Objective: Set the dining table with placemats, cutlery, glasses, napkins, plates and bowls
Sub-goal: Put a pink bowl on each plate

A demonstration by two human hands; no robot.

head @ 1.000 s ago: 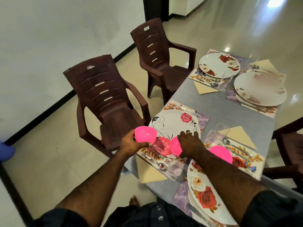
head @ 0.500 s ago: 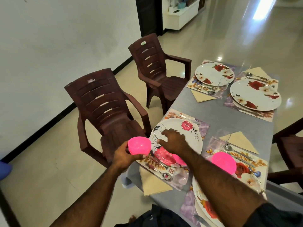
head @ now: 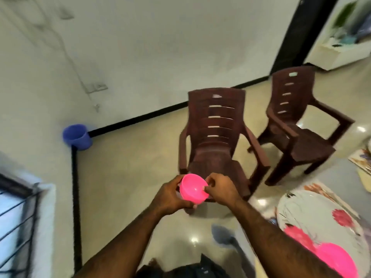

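A pink plastic bowl (head: 193, 190) is held in the air over the floor, in front of the nearer brown chair (head: 217, 137). My left hand (head: 169, 196) grips it from the left and underneath. My right hand (head: 220, 188) pinches its right rim with fingertips. At the lower right another pink bowl (head: 337, 259) sits on a white flowered plate (head: 313, 213), on the table's near left setting. The view is blurred by head motion.
A second brown chair (head: 297, 121) stands further right. A blue bucket (head: 77, 136) sits in the wall corner. A barred window (head: 16, 223) is at the left. A placemat edge (head: 361, 159) shows at the far right. Glossy floor lies between me and the chairs.
My head has turned left, away from the table. My right hand left the bowl on the plate and came over to the bowl in my left hand.
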